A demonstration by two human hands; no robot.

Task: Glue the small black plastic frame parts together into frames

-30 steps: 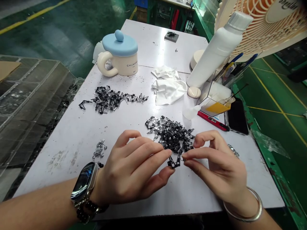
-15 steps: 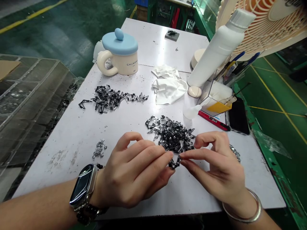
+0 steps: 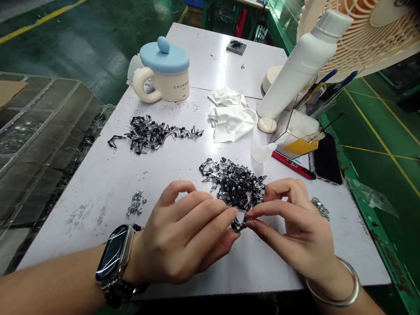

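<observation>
A worker's left hand (image 3: 183, 236) and right hand (image 3: 295, 227) met fingertip to fingertip over a white worktable (image 3: 108, 175), both pinching one small black clip (image 3: 240, 224) between them. The clip sat at the shared grip, equally near either hand; its long axis could not be made out. Just beyond the grip, touching distance away, lay the near pile of black clips (image 3: 234, 183). A second pile (image 3: 151, 133) lay farther off to the left, beyond it a lidded mug (image 3: 166, 72). A few silver bits (image 3: 136, 203) lay left of the grip, beside the left hand.
</observation>
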